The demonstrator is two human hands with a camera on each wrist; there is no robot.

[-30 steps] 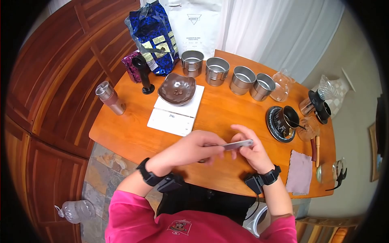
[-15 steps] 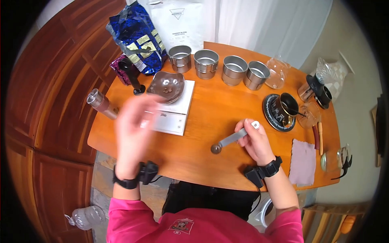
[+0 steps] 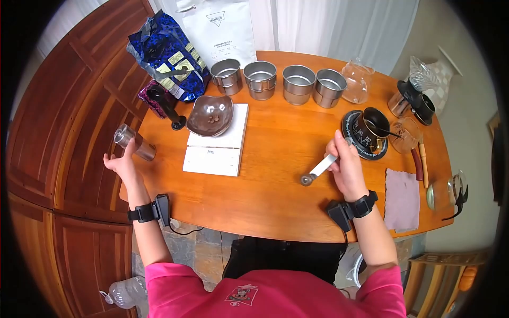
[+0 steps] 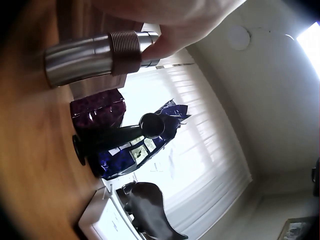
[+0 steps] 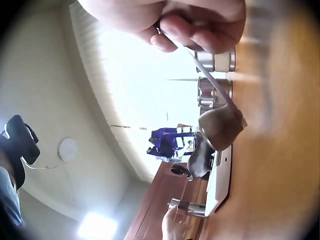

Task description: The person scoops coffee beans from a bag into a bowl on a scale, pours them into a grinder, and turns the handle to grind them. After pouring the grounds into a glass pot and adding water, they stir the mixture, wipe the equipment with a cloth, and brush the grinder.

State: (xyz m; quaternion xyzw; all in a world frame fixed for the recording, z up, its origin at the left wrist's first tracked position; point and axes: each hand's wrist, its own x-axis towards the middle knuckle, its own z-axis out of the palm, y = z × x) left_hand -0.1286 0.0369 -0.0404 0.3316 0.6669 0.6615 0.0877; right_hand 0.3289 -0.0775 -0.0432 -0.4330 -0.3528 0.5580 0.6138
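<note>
Item, one measuring spoon (image 3: 317,169): we find it over the bench (image 3: 275,206), to the right of the white scale (image 3: 214,153), its round end angled toward the scale. Our right hand (image 3: 347,167) pinches its handle between thumb and fingers.
Item, one metal canister (image 3: 136,143) with a ribbed brown band: left of the scale, tilted in the head view. Our left hand (image 3: 123,164) is spread wide, thumb at the canister's upper part; we cannot tell how firmly it touches.
Item, one brown wavy-edged bowl (image 3: 210,108): on the far part of the scale, a few small brown pieces inside.
Item, one black stand-like tool (image 3: 167,108): beyond the scale, to its left.
Item, one blue bag (image 3: 177,63) and one white bag (image 3: 220,34): behind the scale.
Item, four metal cups (image 3: 298,85): a row from behind the scale rightward.
Item, one dark cup (image 3: 371,124) on a black saucer (image 3: 350,127): well right of the scale.
</note>
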